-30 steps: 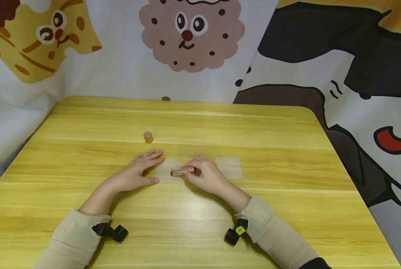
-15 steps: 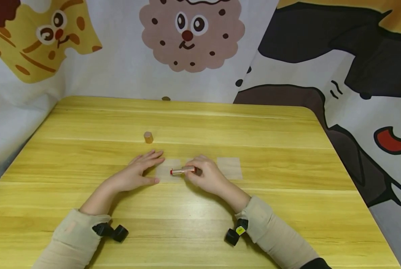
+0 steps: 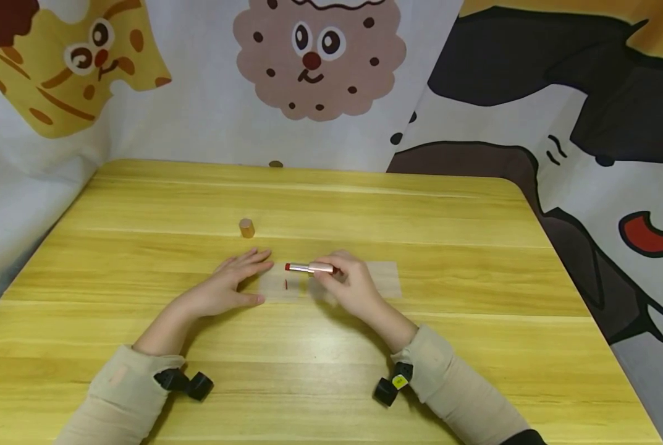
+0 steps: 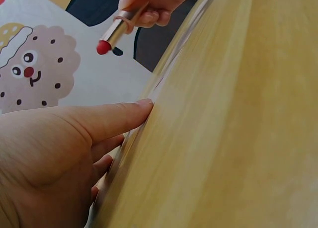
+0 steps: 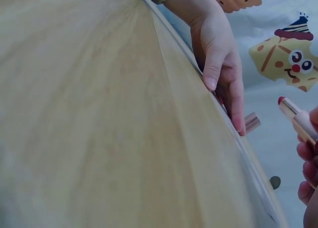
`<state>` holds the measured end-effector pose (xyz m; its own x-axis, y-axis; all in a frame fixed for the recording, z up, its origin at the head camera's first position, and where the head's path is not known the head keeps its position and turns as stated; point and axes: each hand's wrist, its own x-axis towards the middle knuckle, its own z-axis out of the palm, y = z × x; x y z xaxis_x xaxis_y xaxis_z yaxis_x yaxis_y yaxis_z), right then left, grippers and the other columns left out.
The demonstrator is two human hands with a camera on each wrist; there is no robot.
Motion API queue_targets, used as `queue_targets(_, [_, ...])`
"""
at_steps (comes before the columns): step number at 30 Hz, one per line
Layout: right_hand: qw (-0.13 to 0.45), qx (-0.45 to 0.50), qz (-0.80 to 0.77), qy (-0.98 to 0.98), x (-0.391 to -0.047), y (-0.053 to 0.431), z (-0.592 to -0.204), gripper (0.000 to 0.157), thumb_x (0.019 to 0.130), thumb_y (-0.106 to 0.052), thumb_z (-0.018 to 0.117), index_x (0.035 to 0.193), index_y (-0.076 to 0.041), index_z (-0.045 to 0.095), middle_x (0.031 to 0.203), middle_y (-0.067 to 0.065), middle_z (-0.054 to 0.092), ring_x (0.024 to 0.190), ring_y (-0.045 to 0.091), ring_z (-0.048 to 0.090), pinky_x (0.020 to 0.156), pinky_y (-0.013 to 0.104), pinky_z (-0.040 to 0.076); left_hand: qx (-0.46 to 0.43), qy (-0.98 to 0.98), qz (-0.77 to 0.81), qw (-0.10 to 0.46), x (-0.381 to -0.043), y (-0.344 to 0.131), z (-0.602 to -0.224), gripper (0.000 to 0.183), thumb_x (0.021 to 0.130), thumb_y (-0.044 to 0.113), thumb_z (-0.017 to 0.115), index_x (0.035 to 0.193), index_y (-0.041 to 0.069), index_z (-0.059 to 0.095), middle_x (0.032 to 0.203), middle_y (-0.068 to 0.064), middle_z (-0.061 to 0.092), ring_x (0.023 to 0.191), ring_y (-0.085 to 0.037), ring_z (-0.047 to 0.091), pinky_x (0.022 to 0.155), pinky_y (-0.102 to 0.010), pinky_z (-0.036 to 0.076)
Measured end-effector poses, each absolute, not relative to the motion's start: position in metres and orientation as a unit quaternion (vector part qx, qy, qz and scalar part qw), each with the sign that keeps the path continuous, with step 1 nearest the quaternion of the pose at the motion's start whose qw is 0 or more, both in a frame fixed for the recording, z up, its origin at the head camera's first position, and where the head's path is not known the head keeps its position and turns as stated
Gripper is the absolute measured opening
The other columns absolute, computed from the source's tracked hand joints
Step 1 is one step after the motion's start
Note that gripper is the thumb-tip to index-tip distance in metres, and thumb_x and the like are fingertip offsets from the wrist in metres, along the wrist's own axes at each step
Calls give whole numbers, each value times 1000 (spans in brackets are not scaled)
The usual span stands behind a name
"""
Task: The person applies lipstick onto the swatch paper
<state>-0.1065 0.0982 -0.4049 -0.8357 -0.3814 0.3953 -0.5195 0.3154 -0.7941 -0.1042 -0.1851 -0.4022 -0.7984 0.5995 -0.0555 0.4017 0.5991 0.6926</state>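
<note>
Tabletop (image 3: 309,383), wood-grained. Left hand (image 3: 225,285): fingers apart, thumb and fingertips at the left edge of a translucent sheet (image 3: 277,292) bearing one short red mark (image 3: 286,284). Right hand (image 3: 353,285): pinching a red lipstick (image 3: 309,267), tip raised above that sheet. Cap (image 3: 246,228): standing, farther back. Printed cloth (image 3: 198,117): behind.

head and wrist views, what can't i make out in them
Lipstick: rear end hidden by the right hand, left wrist view.
Right hand: cut off by the picture's right edge, right wrist view.
Red mark: too small to tell its exact outline, head view.
Right pale sheet: left part hidden by the right hand, head view.
</note>
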Motion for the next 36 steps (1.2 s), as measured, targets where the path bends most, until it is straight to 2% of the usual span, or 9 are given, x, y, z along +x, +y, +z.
queue_targets(7, [83,271,549,-786,-106,100,-400,15,89,-4,67,102,-1,71,83,3,63,73,16,47,63,26,39,282,882,350,141,-105,-185,-401,69,89,24,70,146,5,37,157,-11,19,144,-32,5,111,-55,-3])
queue_targets(16, [70,255,576,-774,-97,100,-382,18,87,8,63,104,11,66,96,21,64,78,18,48,68,36,41,284,879,362,130,-105,-183,-400,68,88,25,71,144,2,40,155,-13,23,143,-35,8,110,-57,-1])
queue_targets(21, [79,255,576,-773,-87,100,-363,18,86,11,62,103,14,64,94,22,64,77,15,49,67,32,42,278,879,366,130,-105,-183,-401,67,87,25,71,143,2,42,155,-13,24,143,-34,8,110,-57,0])
queue_targets(31, [115,274,580,-758,-84,115,-371,20,82,16,61,103,14,64,95,25,64,78,11,50,67,24,42,255,887,369,106,-106,-180,-402,70,84,28,75,142,4,45,152,-14,31,141,-36,18,109,-61,6])
queue_targets(36, [127,280,586,-750,-84,123,-374,22,80,21,59,101,17,63,95,28,63,79,9,50,68,22,41,257,880,390,84,-104,-175,-401,73,81,26,78,141,2,46,149,-16,35,138,-38,25,109,-59,14])
